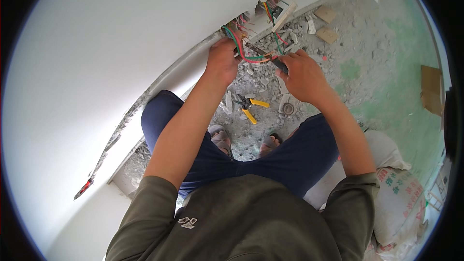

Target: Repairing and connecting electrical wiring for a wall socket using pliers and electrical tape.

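Red and green electrical wires (239, 42) come out of the broken base of the white wall and loop between my hands. My left hand (224, 59) is closed at the wall side of this loop, its fingertips partly hidden; it appears to grip the wires. In my right hand (303, 75) is a long slim tool (282, 65) with a dark handle, like a screwdriver, its brownish shaft pointing up and left toward the wires. The wires' bared or orange ends meet near my right fingertips. Yellow-handled pliers (251, 108) lie spread on the floor below my hands.
Rubble (261, 75) covers the floor along the wall. A socket box (278, 13) with more wires sits near the wall corner, beside a pale strip. Square tan pieces (326, 35) lie to the right. White sacks (398, 203) stand by my right side; a cardboard piece (431, 89) is farther right.
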### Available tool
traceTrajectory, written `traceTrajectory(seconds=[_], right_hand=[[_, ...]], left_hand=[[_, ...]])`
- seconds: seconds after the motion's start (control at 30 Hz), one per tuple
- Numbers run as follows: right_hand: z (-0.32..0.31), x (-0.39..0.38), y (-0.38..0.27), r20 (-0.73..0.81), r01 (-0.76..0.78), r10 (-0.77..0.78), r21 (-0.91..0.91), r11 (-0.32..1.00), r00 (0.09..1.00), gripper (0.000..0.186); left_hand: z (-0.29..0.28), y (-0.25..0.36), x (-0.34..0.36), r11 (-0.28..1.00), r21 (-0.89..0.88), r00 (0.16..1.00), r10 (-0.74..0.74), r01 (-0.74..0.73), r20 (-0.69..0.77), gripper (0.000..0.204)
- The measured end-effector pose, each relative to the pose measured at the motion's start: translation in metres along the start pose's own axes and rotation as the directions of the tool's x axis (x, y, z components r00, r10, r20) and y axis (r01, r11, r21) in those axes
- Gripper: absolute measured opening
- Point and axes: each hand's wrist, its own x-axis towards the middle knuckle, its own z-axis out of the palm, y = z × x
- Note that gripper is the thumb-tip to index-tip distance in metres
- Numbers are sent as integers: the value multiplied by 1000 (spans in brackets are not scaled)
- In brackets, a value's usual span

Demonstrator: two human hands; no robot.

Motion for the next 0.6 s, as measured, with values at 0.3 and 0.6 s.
traceTrajectory(seconds=[0.3, 0.6], right_hand=[[-30, 24, -11, 266, -127, 129, -26, 992, 955, 25], [-25, 11, -13, 690, -708, -174, 651, -274, 702, 31]], left_hand=[[4, 1, -4, 1000, 9, 998, -18, 18, -56, 17], [2, 0, -1, 999, -11, 999, -37, 37, -37, 18]])
